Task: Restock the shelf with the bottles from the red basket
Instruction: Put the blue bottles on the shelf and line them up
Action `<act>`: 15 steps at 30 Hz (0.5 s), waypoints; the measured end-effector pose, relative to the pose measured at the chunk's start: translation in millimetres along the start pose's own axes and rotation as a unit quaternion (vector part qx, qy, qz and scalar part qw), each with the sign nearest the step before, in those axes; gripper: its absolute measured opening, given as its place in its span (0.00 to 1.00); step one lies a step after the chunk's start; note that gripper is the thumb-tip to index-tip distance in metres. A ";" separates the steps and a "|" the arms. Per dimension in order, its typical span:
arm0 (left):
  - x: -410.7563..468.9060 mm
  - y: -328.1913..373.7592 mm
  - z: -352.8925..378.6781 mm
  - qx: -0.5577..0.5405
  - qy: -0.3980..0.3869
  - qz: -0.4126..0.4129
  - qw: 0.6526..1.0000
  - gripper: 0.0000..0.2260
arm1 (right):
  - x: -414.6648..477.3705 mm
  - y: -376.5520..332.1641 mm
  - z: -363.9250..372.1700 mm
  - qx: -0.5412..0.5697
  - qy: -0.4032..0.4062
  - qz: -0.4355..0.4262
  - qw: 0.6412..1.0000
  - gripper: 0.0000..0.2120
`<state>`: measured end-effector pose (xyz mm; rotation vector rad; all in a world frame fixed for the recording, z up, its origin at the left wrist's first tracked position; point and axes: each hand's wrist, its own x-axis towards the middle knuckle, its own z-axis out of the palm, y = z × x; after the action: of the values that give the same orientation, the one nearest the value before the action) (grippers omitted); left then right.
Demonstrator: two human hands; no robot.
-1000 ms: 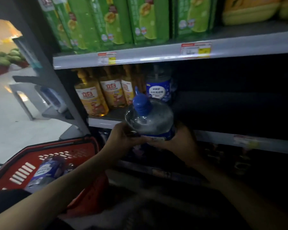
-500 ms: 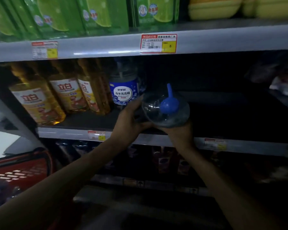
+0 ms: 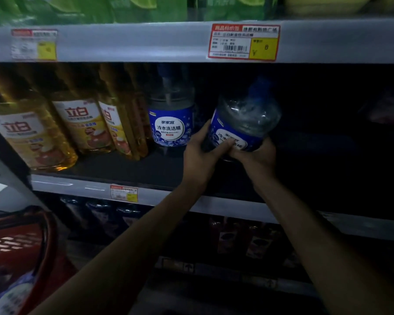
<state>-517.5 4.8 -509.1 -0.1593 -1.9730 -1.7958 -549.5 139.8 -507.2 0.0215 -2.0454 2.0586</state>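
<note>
Both hands hold a clear bottle with a blue label and blue pump cap (image 3: 243, 120) inside the middle shelf (image 3: 114, 165). My left hand (image 3: 199, 153) grips its left side and my right hand (image 3: 255, 156) cups its base and right side. The bottle leans slightly to the right, just above the shelf board. A matching blue-labelled bottle (image 3: 171, 123) stands upright on the shelf to its left. The red basket (image 3: 21, 248) sits at the lower left, with another blue-labelled bottle (image 3: 14, 296) lying in it.
Several yellow bottles (image 3: 78, 126) fill the left of the middle shelf. Green packs (image 3: 146, 7) line the top shelf above a price tag (image 3: 243, 42). To the right of the held bottle the shelf is dark. Dark bottles (image 3: 105, 214) stand on the lower shelf.
The bottle has gone from in front of the shelf edge up and into the middle shelf, and turned from cap-toward-me to nearly upright. Both hands stayed on it.
</note>
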 end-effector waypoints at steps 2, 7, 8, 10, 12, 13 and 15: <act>6.5 -4.4 5.2 -0.009 0.000 -0.008 1.000 0.28 | 6.9 2.0 5.8 0.004 0.016 0.001 1.000 0.35; 23.9 -18.5 13.3 -0.035 -0.008 -0.035 0.999 0.31 | 26.8 12.6 17.9 -0.010 0.043 -0.003 0.999 0.35; 27.3 -22.1 14.8 -0.036 -0.008 -0.038 0.999 0.31 | 30.8 14.5 19.6 -0.017 0.046 -0.001 0.999 0.35; 33.6 -28.6 17.0 -0.042 0.000 -0.042 0.998 0.32 | 38.3 17.7 22.4 -0.025 0.048 0.005 0.999 0.35; 39.6 -35.0 18.8 -0.056 0.008 -0.052 0.997 0.33 | 44.7 21.2 24.1 -0.047 0.053 0.001 0.998 0.36; 42.1 -37.1 19.9 -0.063 0.009 -0.058 0.996 0.34 | 47.0 22.9 25.2 -0.061 0.059 -0.001 0.996 0.36; 47.8 -41.1 22.8 -0.075 0.017 -0.071 0.994 0.34 | 51.8 26.1 28.0 -0.080 0.075 0.000 0.994 0.36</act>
<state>-581.7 10.6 -527.9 -0.0364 -1.8656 -2.0250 -608.9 120.5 -523.1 -0.1567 -2.1078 1.8297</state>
